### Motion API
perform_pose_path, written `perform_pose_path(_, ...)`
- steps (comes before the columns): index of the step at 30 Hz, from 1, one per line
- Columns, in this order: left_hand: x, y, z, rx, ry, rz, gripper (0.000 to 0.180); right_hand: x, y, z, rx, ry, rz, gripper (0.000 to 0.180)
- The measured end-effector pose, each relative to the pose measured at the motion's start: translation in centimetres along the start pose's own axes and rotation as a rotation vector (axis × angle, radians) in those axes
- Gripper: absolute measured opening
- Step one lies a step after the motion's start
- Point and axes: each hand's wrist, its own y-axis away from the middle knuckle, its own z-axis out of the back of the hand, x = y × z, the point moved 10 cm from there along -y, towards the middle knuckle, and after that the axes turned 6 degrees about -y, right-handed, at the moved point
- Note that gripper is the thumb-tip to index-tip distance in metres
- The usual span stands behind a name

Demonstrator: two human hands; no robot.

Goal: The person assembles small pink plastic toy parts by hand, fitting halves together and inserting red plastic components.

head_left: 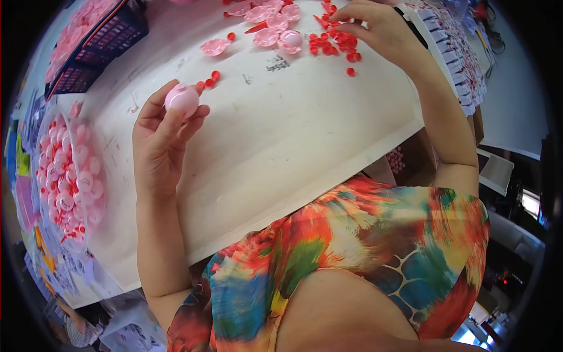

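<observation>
Left hand [159,138]: clamped on pink plastic ball [182,101]
Right hand [375,30]: I can't tell
Red plastic caps [345,42]: heaped for reach, likely

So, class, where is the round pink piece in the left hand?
In the head view, the round pink piece is left of centre, held by the left hand over the white table, just below-left of some red pieces.
</observation>
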Motion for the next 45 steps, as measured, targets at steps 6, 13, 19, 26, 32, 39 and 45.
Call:
perform_pose_path(6, 0.1, -0.3, -0.5, 0.018, 0.021, -0.014, 0.037, 0.5, 0.7, -1.1, 0.083, 0.115, 0.103, 0.012)
perform_pose_path(13, -0.2, -0.1, 0.3, -0.036, -0.070, 0.002, 0.042, -1.9, -0.2, -4.6, 0.082, 0.135, 0.223, 0.009)
perform_pose_path(19, 0.6, -0.3, -0.1, 0.029, 0.081, -0.006, 0.042, 6.1, -0.6, -9.1, 0.397, -0.554, -0.003, 0.010)
perform_pose_path(26, 0.6, -0.7, -1.2, 0.087, 0.154, 0.001, 0.039, 9.3, -0.9, -12.9, 0.607, -0.487, -0.045, 0.013)
perform_pose_path(32, -0.7, 0.1, 0.6, -0.107, 0.111, 0.074, 0.038, 8.4, -2.3, -11.9, 0.443, -0.552, -0.081, 0.012)
perform_pose_path(39, 0.3, -0.2, 0.5, 0.047, 0.199, 0.035, 0.040, 11.0, -0.7, -10.9, 0.307, -0.447, 0.348, 0.012)
perform_pose_path(45, 1.8, 0.1, -1.6, 0.194, 0.122, 0.107, 0.047, 10.7, -0.4, -10.7, 0.198, -0.392, 0.423, 0.005)
